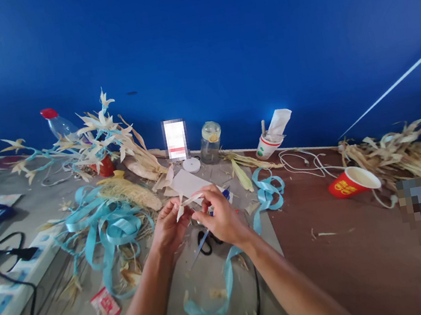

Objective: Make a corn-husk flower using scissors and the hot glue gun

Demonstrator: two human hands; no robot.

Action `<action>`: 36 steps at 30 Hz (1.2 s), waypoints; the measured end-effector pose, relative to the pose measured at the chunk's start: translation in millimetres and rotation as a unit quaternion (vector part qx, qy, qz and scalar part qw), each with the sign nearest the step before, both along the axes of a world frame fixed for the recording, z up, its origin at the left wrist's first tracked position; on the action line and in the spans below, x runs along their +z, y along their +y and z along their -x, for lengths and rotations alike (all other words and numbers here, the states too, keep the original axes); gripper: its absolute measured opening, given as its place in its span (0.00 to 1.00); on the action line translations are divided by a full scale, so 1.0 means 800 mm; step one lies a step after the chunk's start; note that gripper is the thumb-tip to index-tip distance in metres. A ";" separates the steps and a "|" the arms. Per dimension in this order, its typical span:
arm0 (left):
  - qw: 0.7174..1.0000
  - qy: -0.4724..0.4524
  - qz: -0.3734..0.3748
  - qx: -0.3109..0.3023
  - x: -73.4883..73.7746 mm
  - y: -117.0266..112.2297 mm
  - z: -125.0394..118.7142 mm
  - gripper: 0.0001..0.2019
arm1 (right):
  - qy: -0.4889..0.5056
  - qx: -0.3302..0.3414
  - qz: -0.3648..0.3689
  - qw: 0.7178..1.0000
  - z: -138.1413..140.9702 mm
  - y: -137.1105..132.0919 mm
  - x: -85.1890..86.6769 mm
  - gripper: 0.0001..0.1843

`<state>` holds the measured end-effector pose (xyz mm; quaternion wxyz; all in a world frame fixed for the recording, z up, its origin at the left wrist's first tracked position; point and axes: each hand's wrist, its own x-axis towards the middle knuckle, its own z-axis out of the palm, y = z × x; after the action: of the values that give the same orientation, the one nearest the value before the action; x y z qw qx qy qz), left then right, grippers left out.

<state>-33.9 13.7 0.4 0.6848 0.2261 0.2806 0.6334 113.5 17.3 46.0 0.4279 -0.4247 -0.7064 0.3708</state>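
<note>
Both my hands are raised together over the middle of the table. My left hand [169, 226] pinches a pale strip of dried corn husk [186, 203]. My right hand [218, 215] is closed on the other end of the same husk strip, fingers curled round it. Under my hands lie black-handled scissors [207, 242] and a light blue ribbon [229, 270] that trails toward me. A white sheet [189, 182] lies just beyond my fingers.
A heap of blue ribbon [111, 228] lies left, with a branch of husk flowers [88, 140] in a red pot behind. A glass jar [210, 142], a paper cup [269, 145], a tipped red cup [350, 182], dried husks [391, 151], a white cable [303, 160] and power strips [13, 282] lie around.
</note>
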 end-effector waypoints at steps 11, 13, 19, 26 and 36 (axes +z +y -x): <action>0.998 -0.053 0.017 0.013 0.005 0.003 0.001 0.07 | 0.133 -0.065 0.152 0.977 -0.019 0.015 0.003 0.16; 1.000 -0.020 0.007 0.018 0.004 0.003 -0.001 0.06 | 0.136 0.011 0.170 0.976 0.002 0.008 0.007 0.16; 0.999 0.033 -0.042 -0.005 0.006 0.001 -0.005 0.06 | 0.174 -0.019 0.198 0.964 0.035 0.007 0.005 0.13; 0.993 0.097 -0.060 -0.001 0.007 -0.002 -0.009 0.12 | 0.128 -0.034 0.155 0.979 0.020 0.015 -0.005 0.17; 0.979 0.188 -0.074 0.022 -0.004 -0.001 -0.003 0.10 | 0.055 -0.073 0.107 0.990 0.015 0.011 0.001 0.18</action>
<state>-31.2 13.1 -3.1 0.5871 0.3845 0.3616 0.6138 101.2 26.3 47.2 0.4443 -0.4973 -0.6053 0.4345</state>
